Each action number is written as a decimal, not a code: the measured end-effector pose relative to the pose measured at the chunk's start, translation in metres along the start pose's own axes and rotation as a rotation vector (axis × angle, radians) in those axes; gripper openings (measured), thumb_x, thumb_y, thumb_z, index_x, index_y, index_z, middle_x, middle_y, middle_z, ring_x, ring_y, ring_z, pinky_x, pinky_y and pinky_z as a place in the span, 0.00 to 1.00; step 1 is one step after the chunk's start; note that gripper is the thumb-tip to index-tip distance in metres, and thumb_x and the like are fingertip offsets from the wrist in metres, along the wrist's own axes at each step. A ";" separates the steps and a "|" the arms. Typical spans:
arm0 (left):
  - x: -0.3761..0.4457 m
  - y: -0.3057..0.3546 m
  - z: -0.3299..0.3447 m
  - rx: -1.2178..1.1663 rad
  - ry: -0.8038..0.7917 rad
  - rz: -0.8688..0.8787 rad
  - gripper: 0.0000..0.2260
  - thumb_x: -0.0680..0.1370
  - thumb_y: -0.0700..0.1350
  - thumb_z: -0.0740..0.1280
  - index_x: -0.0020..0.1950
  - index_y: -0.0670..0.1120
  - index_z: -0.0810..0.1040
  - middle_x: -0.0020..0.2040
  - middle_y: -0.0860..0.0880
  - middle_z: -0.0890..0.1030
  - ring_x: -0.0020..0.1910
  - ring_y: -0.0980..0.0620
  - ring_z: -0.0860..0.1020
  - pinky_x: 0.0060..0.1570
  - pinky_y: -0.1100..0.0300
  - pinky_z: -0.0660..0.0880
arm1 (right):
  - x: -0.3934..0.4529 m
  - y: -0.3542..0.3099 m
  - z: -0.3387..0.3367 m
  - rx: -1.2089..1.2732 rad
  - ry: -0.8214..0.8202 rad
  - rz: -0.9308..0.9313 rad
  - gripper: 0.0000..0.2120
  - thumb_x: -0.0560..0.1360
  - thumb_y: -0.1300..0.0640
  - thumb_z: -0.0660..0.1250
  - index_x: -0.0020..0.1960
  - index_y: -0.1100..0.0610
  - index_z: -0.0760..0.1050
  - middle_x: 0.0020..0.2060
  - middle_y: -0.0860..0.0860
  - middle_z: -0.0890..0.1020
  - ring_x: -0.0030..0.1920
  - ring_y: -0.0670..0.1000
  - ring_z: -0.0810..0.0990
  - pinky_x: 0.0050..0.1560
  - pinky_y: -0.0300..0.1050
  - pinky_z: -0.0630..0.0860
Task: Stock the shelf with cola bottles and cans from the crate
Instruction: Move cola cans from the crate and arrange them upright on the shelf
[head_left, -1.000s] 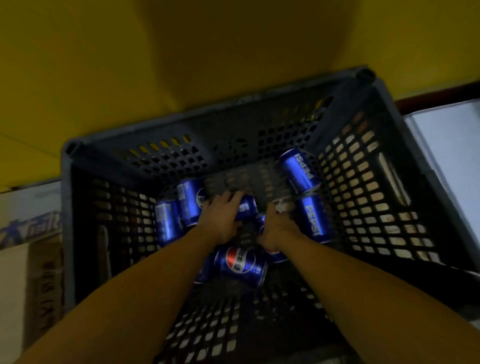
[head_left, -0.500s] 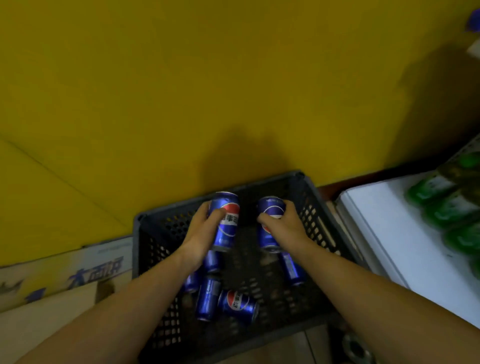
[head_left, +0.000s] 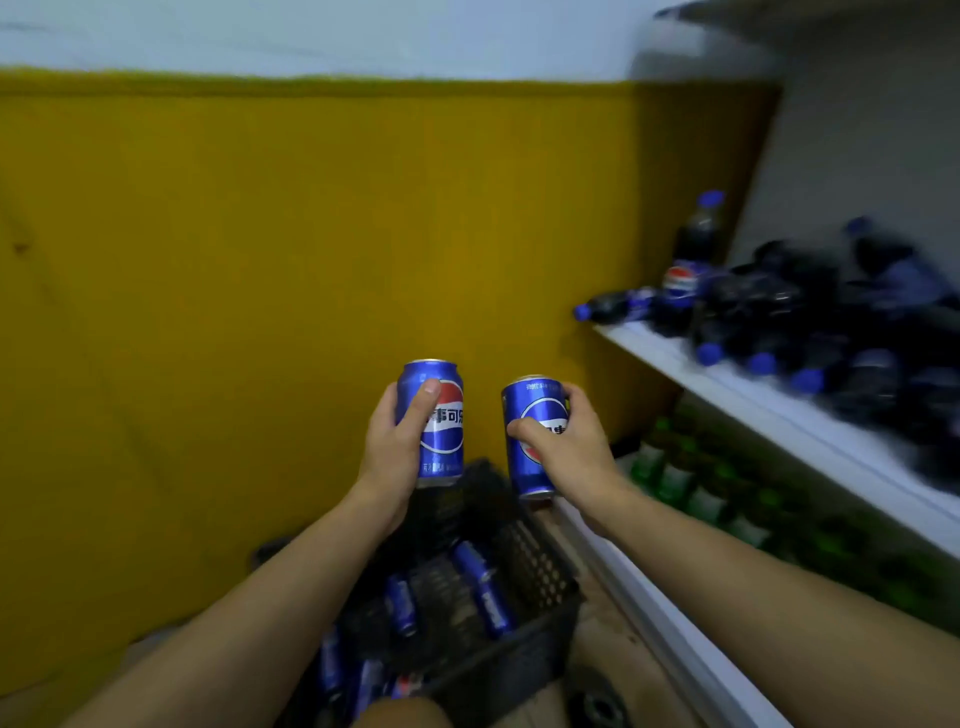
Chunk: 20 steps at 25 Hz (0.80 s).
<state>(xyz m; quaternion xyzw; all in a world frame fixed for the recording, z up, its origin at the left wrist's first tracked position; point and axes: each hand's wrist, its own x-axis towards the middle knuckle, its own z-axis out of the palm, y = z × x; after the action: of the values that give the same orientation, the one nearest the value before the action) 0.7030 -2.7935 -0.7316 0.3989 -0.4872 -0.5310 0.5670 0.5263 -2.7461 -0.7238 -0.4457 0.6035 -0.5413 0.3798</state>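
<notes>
While both forearms reach forward from the bottom of the view, each hand holds one blue cola can upright in front of a mustard-yellow wall. The left hand has its grip clamped on the left can, thumb across the front beside the round red, white and blue logo and fingers curled behind it. The right hand has its grip clamped on the right can, thumb pressed on the logo and fingers wrapped round the far side. The two cans are near each other but apart, the left one slightly higher. Below and between the arms sits a dark plastic crate with lattice walls, and several more blue cans lie on their sides inside it. To the right, a white shelf carries a heap of dark cola bottles with blue caps, most lying down and blurred; one bottle stands upright at the far end against the wall. On the level beneath that shelf, green bottles stand in rows. Above the yellow, the wall is a pale band. Both held cans are well above the crate and to the left of the shelf, touching neither.
</notes>
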 end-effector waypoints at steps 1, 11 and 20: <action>-0.007 0.006 0.024 -0.017 -0.061 0.008 0.12 0.81 0.49 0.66 0.61 0.45 0.77 0.46 0.45 0.82 0.39 0.49 0.80 0.35 0.56 0.78 | -0.013 -0.012 -0.027 0.001 0.051 -0.008 0.27 0.70 0.58 0.76 0.64 0.48 0.68 0.48 0.51 0.82 0.44 0.53 0.83 0.43 0.51 0.83; -0.127 0.049 0.303 -0.190 -0.751 -0.091 0.18 0.72 0.56 0.70 0.58 0.49 0.79 0.46 0.46 0.84 0.41 0.48 0.82 0.40 0.53 0.79 | -0.174 -0.070 -0.291 0.000 0.727 -0.079 0.25 0.69 0.55 0.74 0.63 0.47 0.69 0.51 0.50 0.81 0.48 0.53 0.83 0.46 0.49 0.82; -0.281 0.028 0.468 -0.017 -1.183 -0.122 0.13 0.77 0.56 0.69 0.56 0.51 0.76 0.50 0.48 0.84 0.45 0.52 0.83 0.39 0.59 0.80 | -0.324 -0.035 -0.420 0.040 1.162 0.079 0.27 0.73 0.56 0.73 0.66 0.46 0.64 0.52 0.49 0.78 0.49 0.53 0.82 0.45 0.48 0.81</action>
<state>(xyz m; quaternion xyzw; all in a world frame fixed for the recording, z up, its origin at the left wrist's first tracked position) 0.2634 -2.4813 -0.6440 0.0578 -0.6924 -0.6986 0.1710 0.2376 -2.3068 -0.6439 -0.0454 0.7189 -0.6935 0.0147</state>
